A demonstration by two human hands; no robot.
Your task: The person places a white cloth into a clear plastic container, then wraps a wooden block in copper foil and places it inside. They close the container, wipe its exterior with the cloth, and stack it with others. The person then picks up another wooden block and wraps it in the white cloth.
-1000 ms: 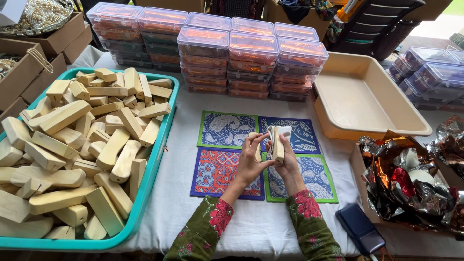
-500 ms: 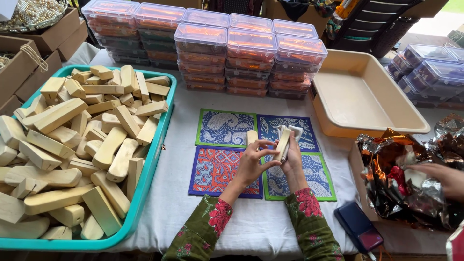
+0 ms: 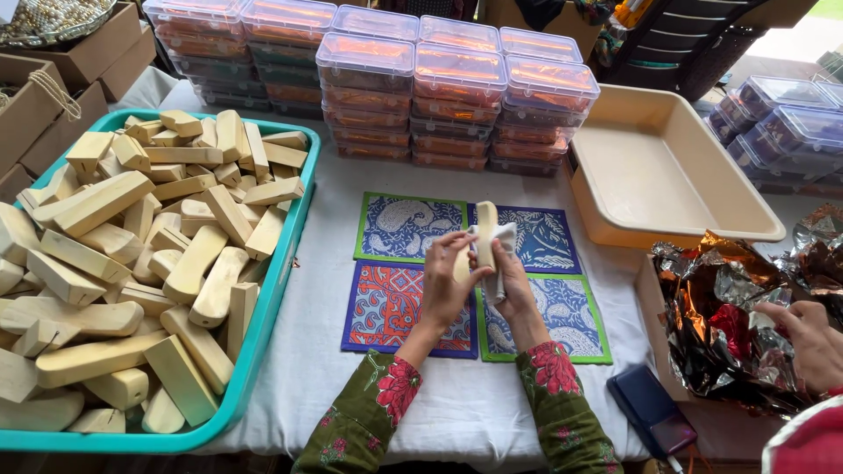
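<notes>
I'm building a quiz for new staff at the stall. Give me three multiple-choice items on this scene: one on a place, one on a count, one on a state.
1. Where do the wooden blocks lie?
A. in the teal tray
B. in the beige tub
C. on the mats

2. How many patterned mats lie on the cloth?
A. two
B. four
C. six

3. What is the state of the beige tub?
A. full of blocks
B. covered by a lid
C. empty

Answers:
1 A: the blocks are heaped inside the teal tray at the left.
2 B: two mats lie above and two below, under the left hand and right hand, which hold a block with a white cloth.
3 C: its bare bottom shows.
</notes>
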